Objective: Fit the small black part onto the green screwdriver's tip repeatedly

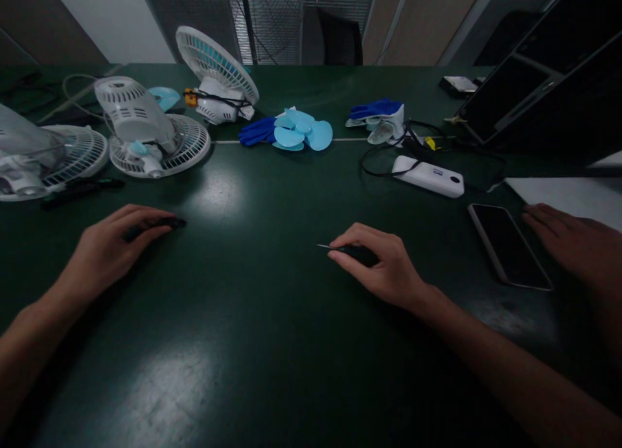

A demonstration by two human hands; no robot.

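A: The dark green surface [262,357] lies nearest the camera. What do the hands have on it?

B: The right hand [383,260] pinches a dark-handled tool [357,252] between thumb and fingers, its thin metal shaft [322,246] pointing left, around the middle of the surface. It looks like a screwdriver, though the tip is too small to make out.

A: And the other one?

B: The left hand [114,237] is curled around a black object [175,222], well apart from the tool. One end pokes out past the fingers; I cannot tell what the object is.

A: How would you handle the tool well?

B: I'd pinch lightly, thumb and forefinger near the front of the handle for control, with the butt seated in the palm. I'd also mind the point, since it faces the left hand's side.

A: Anything close by to watch?

B: At right a phone [508,246] lies flat, with another person's hand [571,237] just beside it, so I'd give both elbow room. Farther back sit a light-blue fan blade [302,129] and, left of that, a white fan [138,114] resting on its grille.
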